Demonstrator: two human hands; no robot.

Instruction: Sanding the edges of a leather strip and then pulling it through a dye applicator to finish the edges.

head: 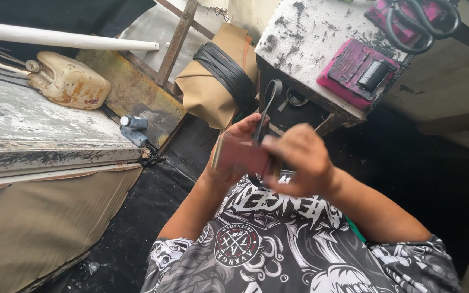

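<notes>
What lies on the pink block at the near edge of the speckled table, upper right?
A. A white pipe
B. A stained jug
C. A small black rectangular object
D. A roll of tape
C: a small black object rests on the pink block; the pipe and jug are at left.

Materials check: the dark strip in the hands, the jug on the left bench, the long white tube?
Dark strip: looks like rubber or soft leather, matt black; it bends into a loop above the left hand and right hand.
Jug: likely plastic, cream, stained rusty brown.
White tube: probably plastic pipe, smooth and even; painted metal is possible.
</notes>
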